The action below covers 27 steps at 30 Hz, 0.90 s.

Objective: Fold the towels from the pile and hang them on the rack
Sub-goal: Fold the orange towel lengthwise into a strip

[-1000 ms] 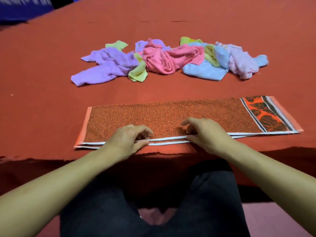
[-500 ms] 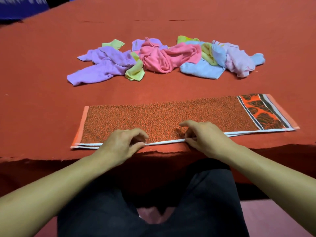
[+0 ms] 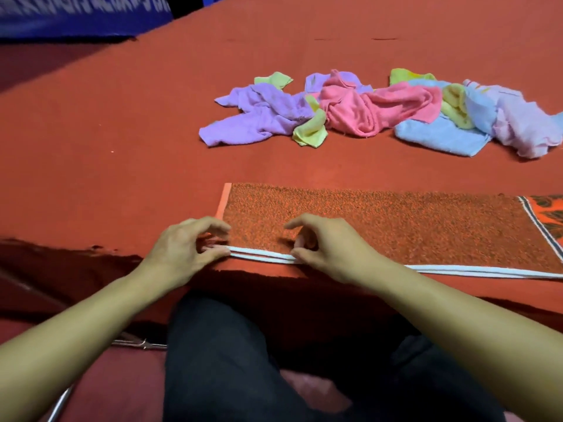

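An orange-brown towel (image 3: 396, 220) lies folded lengthwise along the near edge of the red table (image 3: 122, 132), its white hem doubled at the front. My left hand (image 3: 185, 248) pinches the hem at the towel's near left corner. My right hand (image 3: 323, 242) pinches the same hem a short way to the right. Further back lies the pile of crumpled towels (image 3: 377, 108) in purple, yellow, pink, blue and pale pink. No rack is in view.
The table's front edge (image 3: 259, 274) runs just below my hands, with my dark-trousered legs (image 3: 274, 360) under it. A metal chair frame (image 3: 137, 344) shows at the lower left. A blue banner (image 3: 79, 16) stands at the far left corner.
Both hands have slid left along the white hem, the left one reaching the towel's left corner. The view has swung left, so the towel's patterned right end is mostly out of frame.
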Available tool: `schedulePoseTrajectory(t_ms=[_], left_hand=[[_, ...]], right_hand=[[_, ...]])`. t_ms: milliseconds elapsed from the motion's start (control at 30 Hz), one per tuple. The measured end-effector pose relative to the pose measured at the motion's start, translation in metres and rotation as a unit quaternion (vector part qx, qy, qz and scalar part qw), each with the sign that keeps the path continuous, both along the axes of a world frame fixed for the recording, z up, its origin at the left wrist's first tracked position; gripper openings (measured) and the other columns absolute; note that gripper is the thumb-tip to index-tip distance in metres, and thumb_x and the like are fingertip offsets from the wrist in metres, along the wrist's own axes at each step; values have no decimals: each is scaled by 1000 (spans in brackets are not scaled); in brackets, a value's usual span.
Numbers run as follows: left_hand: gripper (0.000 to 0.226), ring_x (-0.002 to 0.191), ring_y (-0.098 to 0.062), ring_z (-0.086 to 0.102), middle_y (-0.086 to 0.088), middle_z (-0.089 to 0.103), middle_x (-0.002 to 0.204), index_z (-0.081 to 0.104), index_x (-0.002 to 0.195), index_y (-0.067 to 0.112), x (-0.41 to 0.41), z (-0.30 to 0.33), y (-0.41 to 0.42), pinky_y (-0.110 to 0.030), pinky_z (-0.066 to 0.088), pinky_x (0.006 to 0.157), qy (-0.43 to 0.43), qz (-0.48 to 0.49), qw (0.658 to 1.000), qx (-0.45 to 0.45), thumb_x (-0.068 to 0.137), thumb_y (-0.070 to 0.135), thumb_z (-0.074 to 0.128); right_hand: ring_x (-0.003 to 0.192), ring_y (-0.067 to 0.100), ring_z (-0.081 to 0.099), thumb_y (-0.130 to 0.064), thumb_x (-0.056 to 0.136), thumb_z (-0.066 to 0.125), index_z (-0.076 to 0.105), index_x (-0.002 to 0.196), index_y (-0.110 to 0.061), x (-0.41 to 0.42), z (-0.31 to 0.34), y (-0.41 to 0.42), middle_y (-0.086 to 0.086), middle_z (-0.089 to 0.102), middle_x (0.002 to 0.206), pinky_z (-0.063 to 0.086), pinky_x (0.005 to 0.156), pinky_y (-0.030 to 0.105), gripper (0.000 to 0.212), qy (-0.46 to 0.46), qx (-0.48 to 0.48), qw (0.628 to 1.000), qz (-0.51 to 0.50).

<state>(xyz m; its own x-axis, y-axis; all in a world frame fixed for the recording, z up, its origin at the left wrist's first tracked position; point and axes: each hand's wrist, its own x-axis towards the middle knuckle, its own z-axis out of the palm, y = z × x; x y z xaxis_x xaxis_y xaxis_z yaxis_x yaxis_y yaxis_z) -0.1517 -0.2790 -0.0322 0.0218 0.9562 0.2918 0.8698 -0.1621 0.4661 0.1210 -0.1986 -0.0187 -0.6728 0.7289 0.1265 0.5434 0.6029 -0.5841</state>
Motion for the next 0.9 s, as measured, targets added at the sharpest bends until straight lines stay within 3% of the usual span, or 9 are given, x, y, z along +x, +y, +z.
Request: schedulePoseTrajectory(t_ms=[100,200,300,433,533,600,733,833,900], left_hand=[[37,88,11,64,31,69,90,61,98,42,-13,-8,1,-14,48,85,-28,-13,999,-25,77,21,83],[23,85,4,63,24,69,88,63,104,35,-20,-11,3,-18,49,79,44,-60,997,6,83,43,68],[21,79,2,62,14,69,87,64,99,33,-28,-10,2,-23,52,74,75,-89,993,8,84,47,59],[29,74,9,64,23,70,75,62,105,34,-27,0,9,-16,48,73,26,-61,997,-28,83,53,58],[30,71,2,63,18,71,80,62,113,29,-23,9,48,-18,44,72,-6,-5,1000,-9,86,42,65],[28,83,-8,65,8,72,97,62,116,21,-23,10,84,-21,46,81,-24,32,999,-16,89,26,69],[31,101,-17,65,0,71,109,61,117,19,-34,1,136,-31,47,94,-6,63,994,-90,89,27,70],[31,82,-9,64,5,70,91,62,112,18,-38,1,150,-30,48,87,-8,42,992,-117,85,22,75],[30,66,3,59,9,67,81,61,108,20,-41,3,154,-22,47,77,-20,14,990,-135,83,17,77]], right_hand=[[71,3,57,-20,81,73,62,121,-25,-27,-4,2,-15,68,86,42,72,20,41,-2,0,1000,24],[80,8,60,-24,82,71,60,121,-29,-43,-8,1,-13,69,91,45,78,26,42,-30,24,998,41],[83,8,63,-28,83,69,60,120,-31,-46,-9,1,-15,70,90,47,80,27,38,-58,34,997,45],[77,3,64,-26,84,71,63,117,-29,-42,0,12,-14,72,85,47,78,22,34,-39,-11,999,27],[78,5,63,-23,84,73,66,114,-28,-44,3,38,-12,70,83,47,80,23,32,-10,-17,999,-30],[79,10,62,-21,84,71,66,115,-26,-47,2,61,-12,68,85,48,82,28,31,-13,6,998,-58],[99,24,60,-23,85,68,62,122,-26,-46,-1,102,-5,69,106,47,89,36,37,-49,90,989,-108],[113,29,54,-35,86,69,55,128,-30,-37,-1,125,-6,66,117,45,95,42,44,-155,92,974,-134],[115,26,58,-37,86,70,56,126,-31,-31,-4,136,-8,68,113,45,98,43,42,-198,47,971,-126]])
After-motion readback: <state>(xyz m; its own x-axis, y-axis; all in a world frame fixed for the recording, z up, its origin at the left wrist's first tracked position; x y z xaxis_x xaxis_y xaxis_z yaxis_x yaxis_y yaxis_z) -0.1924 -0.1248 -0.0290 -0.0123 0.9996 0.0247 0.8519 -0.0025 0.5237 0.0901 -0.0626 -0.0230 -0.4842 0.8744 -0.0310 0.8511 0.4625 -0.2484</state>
